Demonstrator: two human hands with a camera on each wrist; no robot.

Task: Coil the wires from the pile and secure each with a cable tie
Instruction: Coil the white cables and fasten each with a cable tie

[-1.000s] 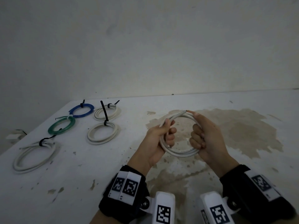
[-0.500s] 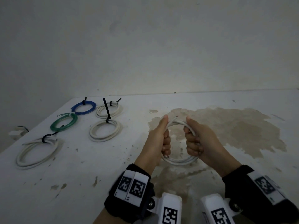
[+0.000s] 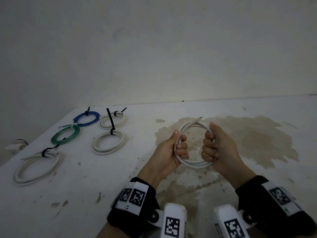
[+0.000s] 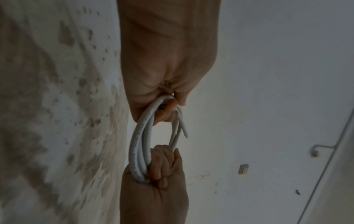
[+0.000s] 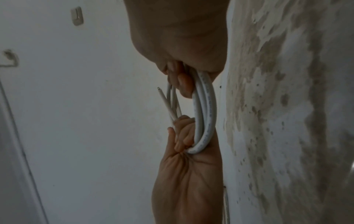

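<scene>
A white wire coil (image 3: 193, 163) hangs between both hands above the stained table (image 3: 257, 140). My left hand (image 3: 173, 150) grips its left side, fingers curled round the loops and thumb up. My right hand (image 3: 216, 146) grips the right side in a fist. A loose wire end (image 3: 199, 118) sticks out at the top of the coil. The left wrist view shows the coil (image 4: 139, 145) running from my left hand (image 4: 164, 84) to my right hand (image 4: 159, 174). The right wrist view has the coil (image 5: 205, 109) with the free end (image 5: 162, 97) pointing away.
Several finished coils lie at the table's left: a blue one (image 3: 86, 118), a green one (image 3: 65, 134), a large white one (image 3: 36, 169) and two smaller white ones (image 3: 108, 142) (image 3: 114, 120), each with a black cable tie. The wall rises behind the table.
Both hands have closed into fuller fists on the coil's sides. The right index finger no longer reaches to the wire end, and the loop has rounded out again.
</scene>
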